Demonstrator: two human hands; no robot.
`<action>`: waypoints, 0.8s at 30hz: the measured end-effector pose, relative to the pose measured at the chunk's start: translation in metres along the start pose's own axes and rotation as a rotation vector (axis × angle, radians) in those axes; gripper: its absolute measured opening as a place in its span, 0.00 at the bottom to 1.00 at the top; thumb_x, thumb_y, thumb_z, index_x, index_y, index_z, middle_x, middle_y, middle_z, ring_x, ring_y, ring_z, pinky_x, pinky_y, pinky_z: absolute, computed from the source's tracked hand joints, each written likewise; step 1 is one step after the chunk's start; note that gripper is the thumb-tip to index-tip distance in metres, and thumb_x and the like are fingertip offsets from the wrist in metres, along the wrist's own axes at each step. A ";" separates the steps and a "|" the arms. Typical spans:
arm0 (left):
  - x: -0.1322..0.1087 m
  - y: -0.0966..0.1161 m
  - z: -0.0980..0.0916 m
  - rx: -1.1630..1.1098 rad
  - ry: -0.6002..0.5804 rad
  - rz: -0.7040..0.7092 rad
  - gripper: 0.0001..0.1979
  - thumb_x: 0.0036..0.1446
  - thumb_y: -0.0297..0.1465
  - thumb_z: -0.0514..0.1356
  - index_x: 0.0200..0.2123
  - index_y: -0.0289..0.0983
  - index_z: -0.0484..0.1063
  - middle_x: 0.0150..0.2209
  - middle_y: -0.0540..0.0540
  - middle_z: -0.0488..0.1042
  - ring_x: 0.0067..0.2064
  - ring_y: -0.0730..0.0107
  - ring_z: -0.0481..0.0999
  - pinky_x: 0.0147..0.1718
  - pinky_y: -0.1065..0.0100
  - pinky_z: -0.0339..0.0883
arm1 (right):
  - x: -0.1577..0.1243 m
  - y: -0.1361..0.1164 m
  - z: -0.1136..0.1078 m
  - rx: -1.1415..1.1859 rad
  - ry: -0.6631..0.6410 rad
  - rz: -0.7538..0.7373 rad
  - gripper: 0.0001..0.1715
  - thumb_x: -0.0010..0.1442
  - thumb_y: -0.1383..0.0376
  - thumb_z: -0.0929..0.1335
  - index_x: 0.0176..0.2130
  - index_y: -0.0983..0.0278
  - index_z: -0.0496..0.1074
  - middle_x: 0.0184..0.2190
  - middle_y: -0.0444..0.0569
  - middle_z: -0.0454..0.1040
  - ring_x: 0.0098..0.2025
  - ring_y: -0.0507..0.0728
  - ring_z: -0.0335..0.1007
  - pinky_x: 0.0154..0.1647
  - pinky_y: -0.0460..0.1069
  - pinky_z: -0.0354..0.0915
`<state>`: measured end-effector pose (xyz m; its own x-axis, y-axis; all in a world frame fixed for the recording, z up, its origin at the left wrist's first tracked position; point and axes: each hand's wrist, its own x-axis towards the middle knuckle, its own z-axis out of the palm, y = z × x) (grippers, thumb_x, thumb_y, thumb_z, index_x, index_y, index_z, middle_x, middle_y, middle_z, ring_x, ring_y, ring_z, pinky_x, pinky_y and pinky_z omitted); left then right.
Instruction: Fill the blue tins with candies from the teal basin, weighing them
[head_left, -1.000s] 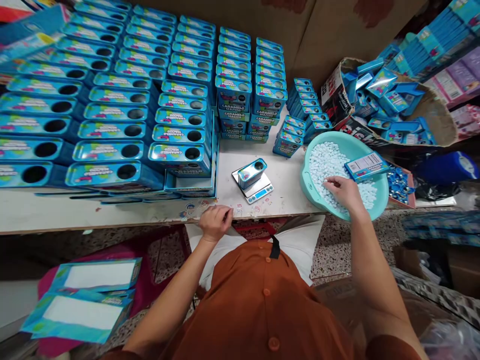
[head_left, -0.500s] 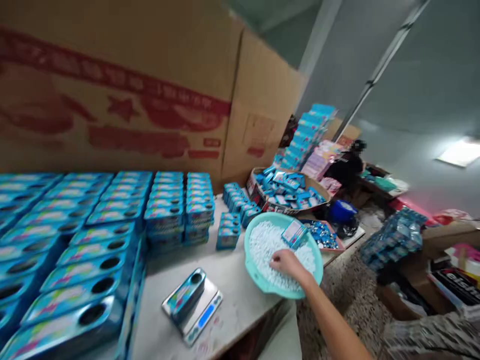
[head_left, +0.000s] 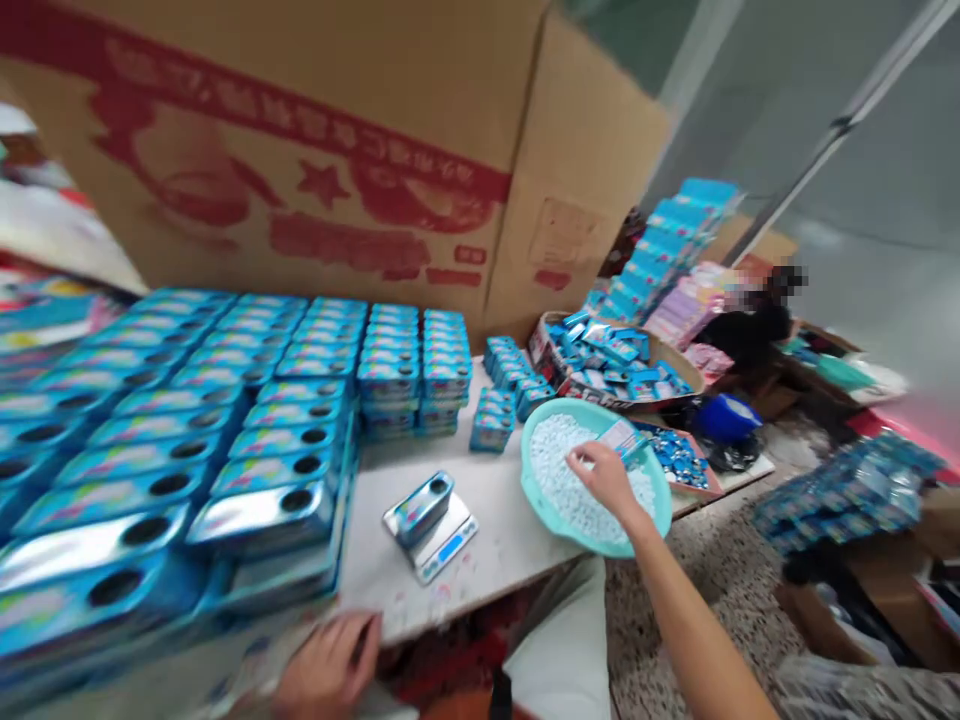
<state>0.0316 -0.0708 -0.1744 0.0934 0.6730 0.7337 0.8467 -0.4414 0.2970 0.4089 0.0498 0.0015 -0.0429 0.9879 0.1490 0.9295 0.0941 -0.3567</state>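
Observation:
My right hand (head_left: 600, 472) is over the white pellets (head_left: 562, 480) in a turquoise basin (head_left: 537, 490), its fingertips pinched together; anything between them is too small to tell. Beside it, a blue-and-white packet (head_left: 622, 438) leans in the basin. My left hand (head_left: 330, 660) rests at the table's front edge, fingers curled and blurred; what they hold, if anything, cannot be made out. Between the hands, a blue tin with a round hole (head_left: 426, 508) lies on a small digital scale (head_left: 450, 545).
Rows of stacked blue tins (head_left: 277, 430) fill the left of the table (head_left: 390, 600). Behind stands a large cardboard box (head_left: 420, 120). A carton of blue packets (head_left: 553, 362) and a tray of small blue pieces (head_left: 679, 460) lie beyond the basin. A person (head_left: 750, 330) is farther back.
The view has swung left and down, so the scale and basin appear shifted. My left hand has come into view at the bottom. My right hand remains in the basin, slightly raised.

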 end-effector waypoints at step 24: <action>-0.005 0.020 -0.013 0.105 -0.123 -0.131 0.03 0.59 0.29 0.59 0.32 0.38 0.71 0.30 0.49 0.76 0.33 0.66 0.74 0.35 0.65 0.64 | 0.032 -0.142 0.070 0.270 -0.165 -0.508 0.07 0.57 0.62 0.71 0.36 0.63 0.77 0.31 0.46 0.75 0.31 0.52 0.66 0.36 0.47 0.61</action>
<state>0.0411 -0.0902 -0.1646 0.0367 0.7910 0.6107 0.9052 -0.2852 0.3151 0.2503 0.0770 -0.0074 -0.5337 0.8152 0.2248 0.6530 0.5662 -0.5029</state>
